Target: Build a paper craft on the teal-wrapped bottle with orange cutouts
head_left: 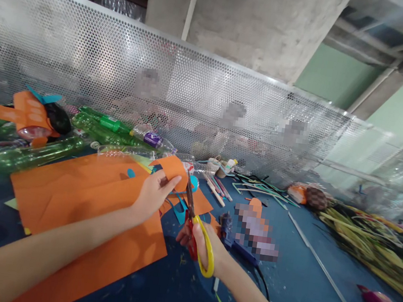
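Orange paper piece [173, 168], rounded, matte, held above the blue table [303, 280] at 12 o'clock of your left hand [153, 192], which pinches its lower edge; your right hand [200, 243] grips red-and-yellow scissors [195, 220], blades touching it.

Green plastic bottles [88, 127] are lying along the perforated metal screen [195, 85], with an orange paper aeroplane model [26, 114] sitting beside them at the left. A blue glue gun [229, 232] is resting on the blue table [299, 280], near glue sticks [215, 188] and green paper strips [259, 189]. Dried straw stalks [369, 239] are piling up at the right, and a large orange paper sheet [78, 198] is lying flat.
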